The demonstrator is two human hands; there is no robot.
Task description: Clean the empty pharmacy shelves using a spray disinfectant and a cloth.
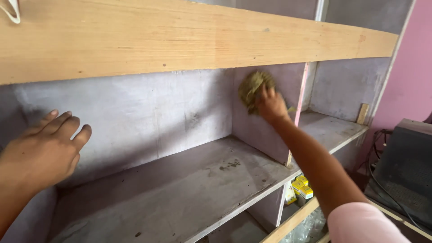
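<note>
My right hand presses a crumpled yellowish-green cloth against the upright divider panel inside a grey shelf unit. Its arm reaches in from the lower right, in a pink sleeve. My left hand holds nothing; its fingers are spread and lie flat against the grey back wall at the left end of the compartment. The shelf board below both hands is dusty, with dark specks of dirt near its middle.
A wide light wooden plank runs across the top of the compartment. Small yellow and white boxes stand on the lower shelf. A dark box with cables sits at the right, beside a pink wall. A small wood block leans in the right compartment.
</note>
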